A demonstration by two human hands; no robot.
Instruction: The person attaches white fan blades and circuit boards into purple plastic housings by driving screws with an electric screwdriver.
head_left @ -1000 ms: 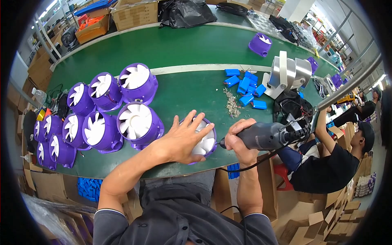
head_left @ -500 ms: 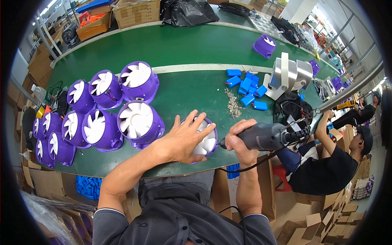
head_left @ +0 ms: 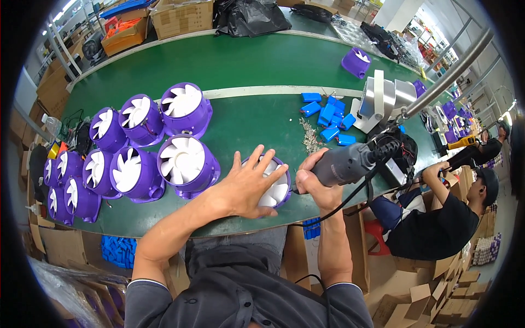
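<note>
My left hand [head_left: 244, 185] lies spread over the white blades of a purple fan [head_left: 278, 188] at the bench's front edge, hiding much of it. Its fingers are apart and reach across the rim. In my right hand [head_left: 317, 186] is a dark grey corded electric screwdriver [head_left: 344, 164], tilted with its rear end up to the right. The tool's tip meets the right side of this fan's housing; the exact contact point is too small to make out. Beside my left wrist stands another purple fan with white blades [head_left: 183, 161].
More purple fans [head_left: 136, 112] stand in rows at the left. Small screws [head_left: 311, 136] and blue battery packs [head_left: 328, 115] lie beyond my right hand, near a metal device [head_left: 377, 101]. Farther off is a green belt [head_left: 246, 60]. A co-worker [head_left: 443, 218] sits at the right.
The screwdriver's rear end has swung up and to the left, and my right hand has shifted slightly left with it. My left hand stays on the fan. The far fan has moved slightly right.
</note>
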